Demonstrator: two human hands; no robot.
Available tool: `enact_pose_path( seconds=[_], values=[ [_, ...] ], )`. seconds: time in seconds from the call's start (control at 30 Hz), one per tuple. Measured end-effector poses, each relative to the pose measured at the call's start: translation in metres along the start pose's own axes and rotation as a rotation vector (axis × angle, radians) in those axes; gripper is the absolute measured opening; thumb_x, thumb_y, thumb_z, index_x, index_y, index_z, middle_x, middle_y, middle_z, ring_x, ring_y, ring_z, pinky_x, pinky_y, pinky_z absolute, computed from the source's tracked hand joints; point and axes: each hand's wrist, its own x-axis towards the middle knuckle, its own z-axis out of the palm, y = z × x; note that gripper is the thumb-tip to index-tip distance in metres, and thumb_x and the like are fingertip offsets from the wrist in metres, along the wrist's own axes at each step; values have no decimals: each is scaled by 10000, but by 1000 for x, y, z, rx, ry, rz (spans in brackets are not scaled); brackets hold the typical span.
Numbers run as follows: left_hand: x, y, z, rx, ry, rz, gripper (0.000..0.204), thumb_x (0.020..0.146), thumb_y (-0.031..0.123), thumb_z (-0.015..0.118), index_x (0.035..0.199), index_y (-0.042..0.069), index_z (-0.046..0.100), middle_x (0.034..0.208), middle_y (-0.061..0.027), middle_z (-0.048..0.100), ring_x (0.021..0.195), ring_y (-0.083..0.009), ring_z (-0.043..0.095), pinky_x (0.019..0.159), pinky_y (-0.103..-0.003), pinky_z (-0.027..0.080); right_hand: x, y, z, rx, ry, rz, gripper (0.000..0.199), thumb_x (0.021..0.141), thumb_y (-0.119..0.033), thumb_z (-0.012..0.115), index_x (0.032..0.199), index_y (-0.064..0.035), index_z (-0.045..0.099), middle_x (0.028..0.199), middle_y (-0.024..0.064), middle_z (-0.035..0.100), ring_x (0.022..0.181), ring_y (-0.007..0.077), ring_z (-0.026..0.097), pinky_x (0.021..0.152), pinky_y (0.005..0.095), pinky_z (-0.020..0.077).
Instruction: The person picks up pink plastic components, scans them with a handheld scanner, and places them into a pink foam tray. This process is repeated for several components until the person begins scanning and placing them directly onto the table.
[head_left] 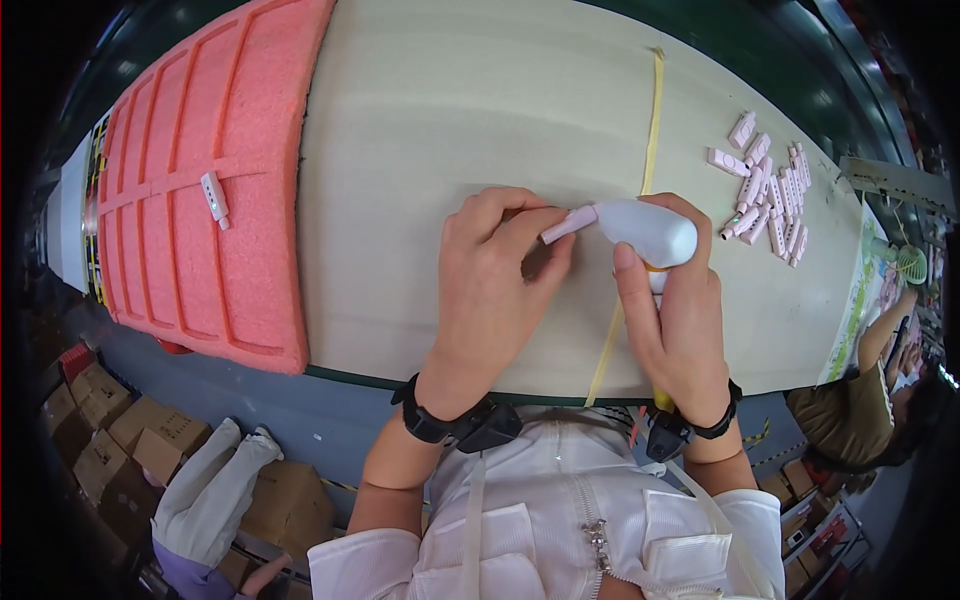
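Right hand [680,320] hides white tool's [650,230] grip; left hand [495,280] pinches pink piece [568,223].

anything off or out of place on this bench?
Mildly. One small white part lies alone on the pink foam tray, far from the loose pile of pink parts at the right. A yellow strip runs across the table under the hands. Nothing looks spilled or damaged.
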Motion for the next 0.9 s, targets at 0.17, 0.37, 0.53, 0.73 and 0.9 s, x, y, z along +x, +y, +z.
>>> enact_pose_path(
  seconds=[0.17, 0.37, 0.53, 0.73, 0.9],
  values=[
    [3, 2, -5, 57, -4, 29, 249, 747, 23, 830, 988, 43, 771, 1024, -76, 678, 913, -258, 679, 765, -349, 553, 1, 2, 17, -234, -169, 77, 391, 1016, -102, 597, 1352, 5, 428, 966, 189, 705, 772, 331, 731, 676, 416, 556],
    [1, 0, -4, 26, -5, 17, 259, 750, 32, 825, 1001, 56, 763, 1041, -67, 671, 921, -256, 666, 785, -366, 521, 4, 5, 18, -137, -94, 47, 351, 1019, -105, 595, 1321, -1, 451, 986, 191, 712, 738, 315, 721, 634, 400, 547],
    [3, 6, -11, -86, -61, -72, 282, 790, 32, 801, 1062, 65, 733, 1101, -57, 683, 930, -223, 681, 845, -374, 498, 15, 3, 6, 71, 22, 223, 349, 1025, -142, 612, 1326, -16, 488, 1010, 137, 727, 605, 175, 639, 504, 294, 475],
    [3, 12, -15, -703, -179, -263, 262, 877, -45, 736, 1131, 11, 703, 1116, -85, 722, 972, -169, 731, 903, -316, 580, 18, -1, -2, 559, 56, 441, 408, 1016, -173, 650, 1366, -33, 493, 990, 69, 696, 546, 46, 515, 452, 191, 384],
    [6, 22, -16, -966, -135, -345, 232, 910, -85, 706, 1138, -41, 704, 1105, -104, 733, 1047, -155, 703, 899, -262, 588, 16, -5, -2, 695, 20, 343, 451, 990, -149, 697, 1360, -27, 469, 984, 51, 641, 579, 37, 522, 466, 192, 403]
  ],
)
